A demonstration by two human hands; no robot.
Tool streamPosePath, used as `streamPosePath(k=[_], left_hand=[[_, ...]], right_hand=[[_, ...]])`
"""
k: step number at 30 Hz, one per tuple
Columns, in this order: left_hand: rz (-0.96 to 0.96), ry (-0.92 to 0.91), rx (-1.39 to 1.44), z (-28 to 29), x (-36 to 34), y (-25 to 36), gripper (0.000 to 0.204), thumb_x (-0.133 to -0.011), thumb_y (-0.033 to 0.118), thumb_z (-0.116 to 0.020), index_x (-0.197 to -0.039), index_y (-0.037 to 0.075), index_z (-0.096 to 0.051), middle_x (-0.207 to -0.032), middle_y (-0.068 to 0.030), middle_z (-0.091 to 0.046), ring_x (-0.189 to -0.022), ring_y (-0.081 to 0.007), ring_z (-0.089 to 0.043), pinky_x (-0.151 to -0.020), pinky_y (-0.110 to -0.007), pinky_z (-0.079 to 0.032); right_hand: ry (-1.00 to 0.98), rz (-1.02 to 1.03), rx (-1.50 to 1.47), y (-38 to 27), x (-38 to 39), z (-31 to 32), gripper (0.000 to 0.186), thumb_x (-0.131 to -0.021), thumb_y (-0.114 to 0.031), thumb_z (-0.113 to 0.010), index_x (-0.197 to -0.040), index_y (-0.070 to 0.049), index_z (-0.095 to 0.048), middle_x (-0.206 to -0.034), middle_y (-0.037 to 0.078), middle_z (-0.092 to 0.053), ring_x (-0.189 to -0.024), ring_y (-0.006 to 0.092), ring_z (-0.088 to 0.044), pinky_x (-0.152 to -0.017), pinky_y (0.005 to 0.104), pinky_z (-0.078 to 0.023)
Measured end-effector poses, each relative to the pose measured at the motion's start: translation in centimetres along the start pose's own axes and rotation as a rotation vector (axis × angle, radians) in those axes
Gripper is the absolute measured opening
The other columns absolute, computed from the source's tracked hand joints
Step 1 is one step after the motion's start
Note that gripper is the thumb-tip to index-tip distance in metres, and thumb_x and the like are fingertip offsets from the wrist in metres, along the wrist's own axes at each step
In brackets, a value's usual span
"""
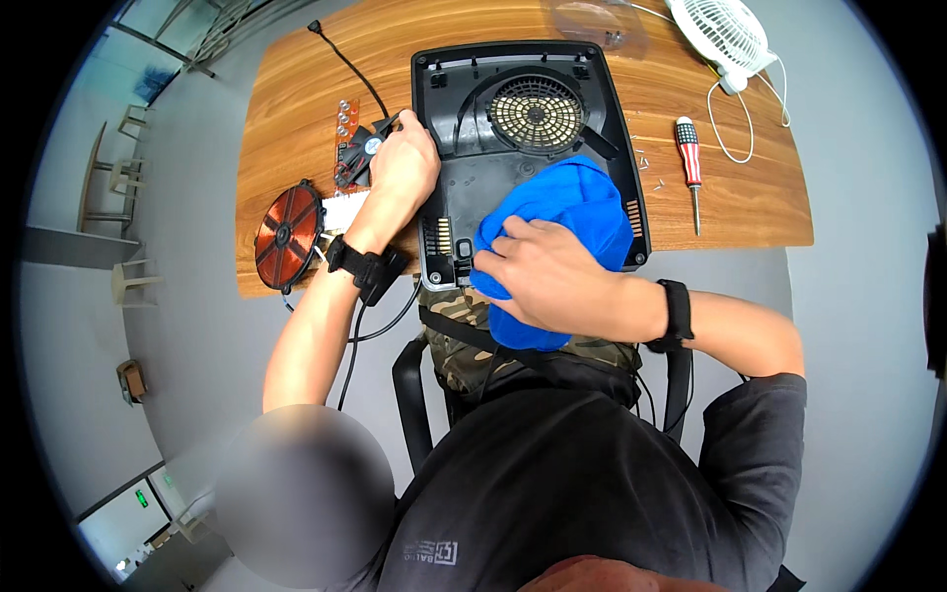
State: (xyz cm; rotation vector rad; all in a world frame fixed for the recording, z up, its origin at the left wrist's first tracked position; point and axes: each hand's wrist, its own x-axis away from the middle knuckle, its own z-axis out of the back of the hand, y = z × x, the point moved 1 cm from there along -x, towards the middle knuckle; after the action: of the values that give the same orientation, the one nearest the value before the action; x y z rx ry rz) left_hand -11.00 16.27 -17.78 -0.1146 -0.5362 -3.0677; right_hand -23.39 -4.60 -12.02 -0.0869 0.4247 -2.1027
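Note:
A black plastic appliance housing (473,183) with a round vent grille lies open side up at the table's near edge. My left hand (404,158) is closed on its left rim, fingers curled at the edge. In my right hand (552,271) is a bunched blue cloth (582,202), pressed against the near right part of the housing's inside. Part of the cloth hangs over the near edge. Beside my left hand lie a small black fan (367,148) and a circuit board (342,183), partly hidden by the hand. A copper coil (286,237) sits left of them.
On the wooden table (730,197), a screwdriver (690,163) lies right of the housing near several small screws (643,163). A white fan (725,39) stands at the far right, beside a clear plastic piece (597,25). A black cord (350,64) runs along the far left.

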Motion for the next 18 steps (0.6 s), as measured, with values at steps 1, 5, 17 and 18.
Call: streamPosePath(k=[1,5,17,18], left_hand=[[-0.025,0.021,-0.009,-0.1,0.0,-0.2,0.029,-0.105,0.02,-0.042,-0.116,-0.007,-0.046,-0.094,-0.0357,-0.07,-0.092,-0.0524,-0.069,-0.084,-0.058,-0.054],[-0.042,0.028,-0.016,-0.2,0.2,-0.2,0.029,-0.106,0.021,-0.042,-0.115,-0.006,-0.046,-0.091,-0.034,-0.071,-0.09,-0.0512,-0.069,-0.082,-0.058,-0.055],[-0.091,0.125,-0.041,-0.5,0.3,-0.3,0.027,-0.105,0.022,-0.048,-0.109,-0.004,-0.047,-0.081,-0.0323,-0.069,-0.081,-0.0509,-0.069,-0.074,-0.06,-0.054],[-0.089,0.128,-0.04,-0.5,0.3,-0.3,0.027,-0.105,0.022,-0.048,-0.109,-0.004,-0.048,-0.081,-0.0322,-0.069,-0.081,-0.051,-0.069,-0.074,-0.06,-0.054]], right_hand=[[-0.02,0.012,-0.006,0.1,-0.2,-0.3,0.037,-0.079,-0.027,-0.081,-0.103,-0.002,-0.069,-0.09,0.009,-0.071,-0.098,0.0279,-0.063,-0.079,0.0396,-0.052],[-0.082,0.059,-0.018,0.9,-0.1,-0.5,0.035,-0.082,-0.026,-0.08,-0.105,-0.002,-0.068,-0.088,0.01,-0.071,-0.096,0.0289,-0.063,-0.079,0.04,-0.052],[-0.195,0.074,-0.13,2.4,-1.1,0.7,0.036,-0.085,-0.03,-0.079,-0.107,-0.002,-0.07,-0.088,0.014,-0.072,-0.095,0.0338,-0.066,-0.077,0.0456,-0.054],[-0.212,0.066,-0.142,2.5,-1.3,1.1,0.036,-0.086,-0.031,-0.078,-0.108,-0.003,-0.071,-0.089,0.014,-0.072,-0.096,0.0343,-0.066,-0.078,0.0461,-0.054]])
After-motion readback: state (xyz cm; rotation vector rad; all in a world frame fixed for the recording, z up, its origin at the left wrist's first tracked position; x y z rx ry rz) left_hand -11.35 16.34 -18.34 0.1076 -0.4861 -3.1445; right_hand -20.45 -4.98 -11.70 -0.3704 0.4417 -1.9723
